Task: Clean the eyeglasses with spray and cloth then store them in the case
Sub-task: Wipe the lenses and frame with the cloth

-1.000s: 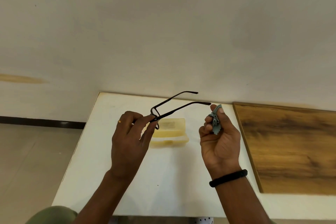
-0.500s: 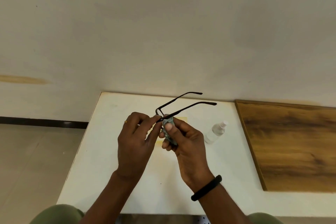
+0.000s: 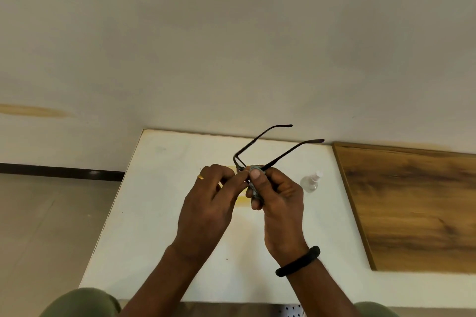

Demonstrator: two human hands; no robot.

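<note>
Eyeglasses (image 3: 286, 154) between left hand (image 3: 206, 203), right hand (image 3: 280, 201)

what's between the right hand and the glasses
The grey cloth, which the right hand pinches against the eyeglasses, as the head view shows.

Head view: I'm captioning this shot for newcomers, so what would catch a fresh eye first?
The dark-framed eyeglasses, held up mid-frame above the white table, temples pointing away: the left hand pinches the frame while the right hand holds a grey cloth to it. Next comes the clear spray bottle on the table right of the hands, then the black band on the right wrist.
</note>
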